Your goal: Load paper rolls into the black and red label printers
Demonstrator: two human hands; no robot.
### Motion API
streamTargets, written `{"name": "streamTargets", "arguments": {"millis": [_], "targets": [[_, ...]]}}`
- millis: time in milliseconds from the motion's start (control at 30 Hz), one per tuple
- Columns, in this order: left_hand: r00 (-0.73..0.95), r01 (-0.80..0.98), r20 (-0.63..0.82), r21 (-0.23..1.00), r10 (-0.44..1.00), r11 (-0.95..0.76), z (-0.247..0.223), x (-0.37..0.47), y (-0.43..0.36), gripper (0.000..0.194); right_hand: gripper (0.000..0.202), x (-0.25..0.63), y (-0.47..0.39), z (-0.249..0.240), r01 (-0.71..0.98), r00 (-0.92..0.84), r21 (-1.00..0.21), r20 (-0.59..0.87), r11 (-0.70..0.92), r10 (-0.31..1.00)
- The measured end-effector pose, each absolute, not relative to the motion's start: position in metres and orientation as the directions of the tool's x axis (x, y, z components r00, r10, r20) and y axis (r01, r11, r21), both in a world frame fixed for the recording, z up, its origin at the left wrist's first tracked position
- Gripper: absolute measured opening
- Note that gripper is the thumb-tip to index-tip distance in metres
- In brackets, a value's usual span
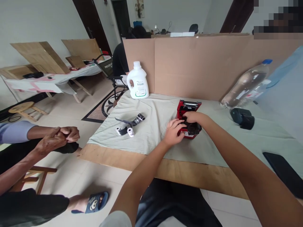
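A small red and black printer (187, 134) stands on the cloth in front of me, its lid raised at the far side. My left hand (174, 130) is at the near left side of the printer, fingers over its edge and thumb lower down, gripping it. From the right, my right hand (192, 117) reaches into the open body with bent fingers. Their tips are hidden, so what they pinch cannot be seen. To the left lie small white paper rolls (130, 132) and a dark, shiny roll (140, 117) with a loose black strip.
A white detergent bottle (139, 82) stands at the back left before a cardboard screen (184, 67). Along the right are a large clear bottle (246, 85), a black device (242, 118) and a dark phone-like slab (284, 171). Another person's clasped hands (61, 137) are at left.
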State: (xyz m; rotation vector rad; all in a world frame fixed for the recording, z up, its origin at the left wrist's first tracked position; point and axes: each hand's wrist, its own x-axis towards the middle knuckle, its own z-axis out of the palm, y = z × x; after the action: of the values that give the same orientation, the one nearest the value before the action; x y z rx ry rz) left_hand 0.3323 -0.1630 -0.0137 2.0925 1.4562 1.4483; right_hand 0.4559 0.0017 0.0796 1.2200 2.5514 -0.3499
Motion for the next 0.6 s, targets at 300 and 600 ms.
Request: {"name": "streamTargets", "arguments": {"millis": [300,600], "targets": [[-0.089,0.491,0.64,0.695,0.763,-0.525,-0.007,0.324,-0.161,0.058,0.028,0.483,-0.023,0.103,0.73,-0.667,-0.361,-0.191,0.581,0.72],[-0.161,0.391,0.586,0.777,0.794,-0.494,-0.024,0.324,-0.149,0.05,0.048,0.415,-0.069,0.151,0.4,-0.659,-0.722,0.202,0.565,0.724]]}}
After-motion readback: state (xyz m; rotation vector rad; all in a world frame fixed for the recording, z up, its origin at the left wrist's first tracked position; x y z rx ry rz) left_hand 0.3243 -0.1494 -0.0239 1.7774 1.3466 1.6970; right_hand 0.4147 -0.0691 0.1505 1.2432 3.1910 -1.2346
